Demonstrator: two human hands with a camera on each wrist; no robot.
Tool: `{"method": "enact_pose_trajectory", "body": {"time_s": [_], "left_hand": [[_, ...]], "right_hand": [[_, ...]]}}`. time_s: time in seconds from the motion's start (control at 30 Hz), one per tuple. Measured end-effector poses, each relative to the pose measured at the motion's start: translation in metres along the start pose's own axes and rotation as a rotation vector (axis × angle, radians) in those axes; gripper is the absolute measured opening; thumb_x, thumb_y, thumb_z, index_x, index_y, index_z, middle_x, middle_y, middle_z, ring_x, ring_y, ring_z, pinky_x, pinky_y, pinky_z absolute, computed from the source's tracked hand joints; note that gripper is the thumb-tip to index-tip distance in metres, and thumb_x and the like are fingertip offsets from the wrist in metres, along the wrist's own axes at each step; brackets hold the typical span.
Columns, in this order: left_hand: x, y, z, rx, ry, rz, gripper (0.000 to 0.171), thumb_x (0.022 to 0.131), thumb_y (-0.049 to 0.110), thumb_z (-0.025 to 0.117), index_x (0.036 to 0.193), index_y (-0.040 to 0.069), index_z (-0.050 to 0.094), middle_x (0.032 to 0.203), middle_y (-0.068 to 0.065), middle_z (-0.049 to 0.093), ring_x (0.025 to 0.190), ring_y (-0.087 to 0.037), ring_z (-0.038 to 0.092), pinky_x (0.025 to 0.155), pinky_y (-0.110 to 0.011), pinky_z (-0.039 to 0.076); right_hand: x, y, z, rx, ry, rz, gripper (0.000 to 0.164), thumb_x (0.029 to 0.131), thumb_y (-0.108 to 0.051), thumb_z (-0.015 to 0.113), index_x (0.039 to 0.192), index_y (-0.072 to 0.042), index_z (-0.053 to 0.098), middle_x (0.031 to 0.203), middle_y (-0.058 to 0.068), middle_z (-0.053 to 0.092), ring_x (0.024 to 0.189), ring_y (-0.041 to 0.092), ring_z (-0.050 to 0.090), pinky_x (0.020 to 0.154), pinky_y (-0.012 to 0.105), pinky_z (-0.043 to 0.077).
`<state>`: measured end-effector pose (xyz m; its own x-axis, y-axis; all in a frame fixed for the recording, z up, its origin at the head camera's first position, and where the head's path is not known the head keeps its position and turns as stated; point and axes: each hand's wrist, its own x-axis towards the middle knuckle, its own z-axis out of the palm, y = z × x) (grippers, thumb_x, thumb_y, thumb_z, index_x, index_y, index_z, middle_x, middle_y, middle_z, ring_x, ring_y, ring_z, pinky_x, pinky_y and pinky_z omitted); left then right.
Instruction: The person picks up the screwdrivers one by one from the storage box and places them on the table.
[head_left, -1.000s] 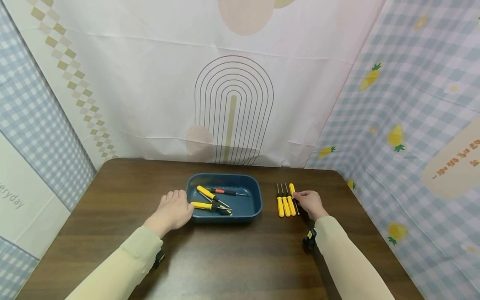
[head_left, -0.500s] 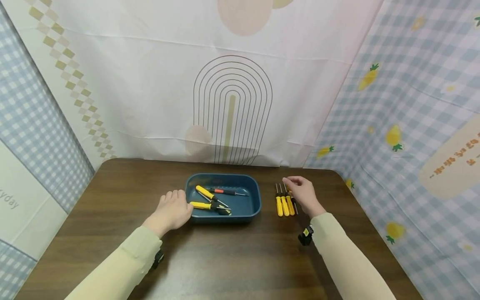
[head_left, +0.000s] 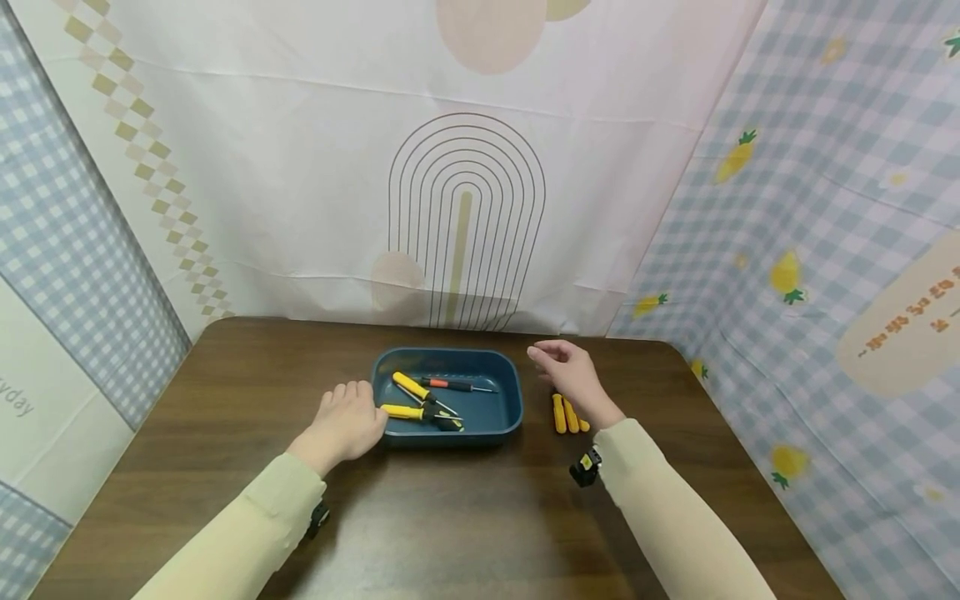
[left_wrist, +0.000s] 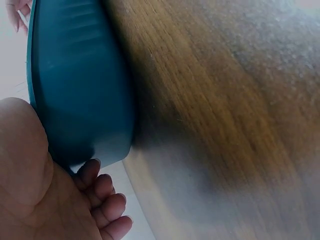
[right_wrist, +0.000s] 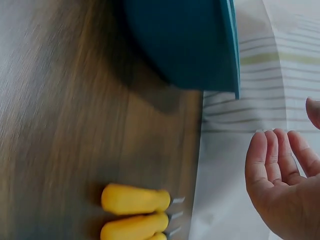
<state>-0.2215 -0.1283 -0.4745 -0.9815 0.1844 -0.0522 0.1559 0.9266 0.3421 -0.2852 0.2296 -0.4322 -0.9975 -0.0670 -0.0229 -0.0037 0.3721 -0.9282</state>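
Note:
A dark blue plastic bin [head_left: 450,438] stands on the table. My left hand [head_left: 345,421] grips its left end, thumb over the rim; the left wrist view shows the fingers [left_wrist: 104,186] bent at the bin's end. Inside lie yellow-handled screwdrivers [head_left: 411,387] and a red-and-black screwdriver [head_left: 447,384]. To the right, my right hand [head_left: 572,375] hovers between the bin and a row of yellow screwdrivers [head_left: 559,414]. It holds nothing; its fingers are gently bent in the right wrist view. From the head it hides the shafts and part of the row.
The brown wooden table [head_left: 465,517] reaches back to a white patterned cloth [head_left: 315,183]. Blue checked cloth [head_left: 780,183] hangs at the right side. Each wrist carries a small black camera [head_left: 586,468].
My right hand has let go of the rightmost screwdriver, risen, and moved left over the row toward the bin. The left hand and the bin have stayed put.

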Motion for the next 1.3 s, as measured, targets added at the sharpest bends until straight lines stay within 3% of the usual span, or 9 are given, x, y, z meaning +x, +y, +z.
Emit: {"method": "enact_pose_trajectory", "body": {"time_s": [0.33, 0.53, 0.7, 0.87, 1.03, 1.3], "left_hand": [[-0.001, 0.001, -0.002, 0.002, -0.007, -0.003, 0.039, 0.094, 0.030, 0.045, 0.108, -0.006, 0.047, 0.095, -0.015, 0.046, 0.091, -0.032, 0.043, 0.083, -0.049, 0.035], [0.000, 0.001, 0.000, 0.000, -0.009, -0.007, 0.040, 0.094, 0.031, 0.045, 0.109, -0.006, 0.047, 0.096, -0.015, 0.046, 0.092, -0.032, 0.042, 0.085, -0.050, 0.034], [0.000, 0.001, 0.001, 0.001, -0.015, -0.013, 0.042, 0.093, 0.031, 0.046, 0.111, -0.007, 0.047, 0.097, -0.016, 0.046, 0.092, -0.032, 0.043, 0.085, -0.051, 0.035], [-0.001, 0.001, 0.001, 0.003, -0.007, -0.001, 0.036, 0.094, 0.029, 0.045, 0.106, -0.005, 0.047, 0.094, -0.015, 0.045, 0.091, -0.032, 0.042, 0.083, -0.050, 0.034], [-0.002, 0.001, 0.001, 0.004, 0.002, 0.013, 0.032, 0.094, 0.027, 0.044, 0.101, -0.004, 0.047, 0.092, -0.014, 0.044, 0.088, -0.032, 0.042, 0.081, -0.049, 0.034], [-0.001, 0.000, 0.001, 0.002, 0.008, 0.008, 0.031, 0.094, 0.027, 0.044, 0.102, -0.003, 0.047, 0.091, -0.013, 0.044, 0.087, -0.031, 0.041, 0.080, -0.048, 0.034]], "right_hand": [[0.006, -0.015, 0.041, -0.020, -0.071, -0.063, 0.044, 0.089, -0.042, 0.066, 0.121, -0.013, 0.062, 0.114, 0.006, 0.063, 0.108, 0.032, 0.061, 0.088, 0.043, 0.050], [0.008, -0.016, 0.068, -0.005, -0.118, -0.064, 0.037, 0.089, -0.037, 0.068, 0.117, -0.013, 0.064, 0.109, 0.007, 0.064, 0.105, 0.037, 0.061, 0.089, 0.050, 0.048], [0.011, -0.013, 0.086, -0.064, -0.132, -0.078, 0.041, 0.089, -0.036, 0.068, 0.119, -0.008, 0.064, 0.105, 0.005, 0.066, 0.100, 0.029, 0.061, 0.086, 0.045, 0.049], [0.012, -0.010, 0.096, -0.120, -0.150, -0.050, 0.041, 0.089, -0.036, 0.068, 0.119, -0.007, 0.064, 0.108, 0.004, 0.064, 0.099, 0.020, 0.060, 0.085, 0.040, 0.049], [0.014, -0.006, 0.100, -0.162, -0.158, 0.017, 0.043, 0.089, -0.036, 0.069, 0.120, -0.008, 0.063, 0.114, 0.005, 0.062, 0.098, 0.020, 0.060, 0.085, 0.039, 0.050], [0.018, -0.001, 0.106, -0.206, -0.187, 0.041, 0.043, 0.089, -0.032, 0.069, 0.122, -0.005, 0.063, 0.116, 0.008, 0.062, 0.100, 0.021, 0.059, 0.085, 0.039, 0.049]]}}
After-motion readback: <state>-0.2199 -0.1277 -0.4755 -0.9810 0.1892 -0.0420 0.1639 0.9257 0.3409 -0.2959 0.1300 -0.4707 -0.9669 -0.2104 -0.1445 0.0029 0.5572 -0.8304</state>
